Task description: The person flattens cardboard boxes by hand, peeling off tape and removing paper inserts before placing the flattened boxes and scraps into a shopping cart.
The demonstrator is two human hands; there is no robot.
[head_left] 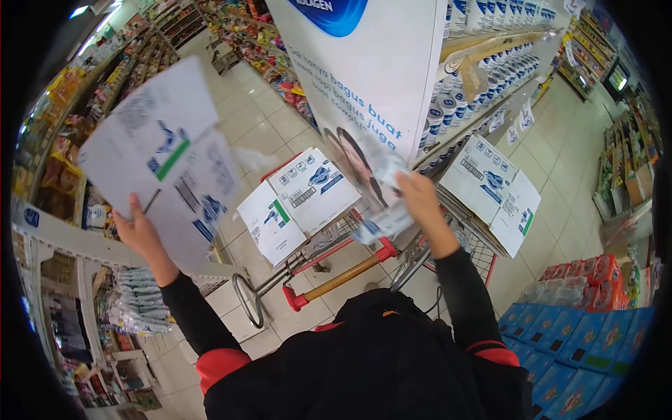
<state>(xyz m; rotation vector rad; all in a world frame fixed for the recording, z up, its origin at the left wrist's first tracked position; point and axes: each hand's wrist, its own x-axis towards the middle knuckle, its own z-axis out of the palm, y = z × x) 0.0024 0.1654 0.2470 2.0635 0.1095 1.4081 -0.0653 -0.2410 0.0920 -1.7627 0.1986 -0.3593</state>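
Observation:
My left hand (140,231) grips the lower edge of a large flattened white carton (164,154) with blue print and a green stripe, raised at the left. My right hand (418,199) is closed on a crumpled, blurred whitish plastic wrap (385,220), above the handle side of a shopping cart (350,273). Between my hands, a white carton (308,192) rests on the cart. Another white carton (490,185) sits on the cart's right side.
A tall white display panel (371,70) stands ahead, beside shelves of white tubs (455,105). Blue boxes (574,343) and red packs (591,273) are stacked at the lower right. Store shelves (63,147) line the left, with bagged goods (140,297) low down.

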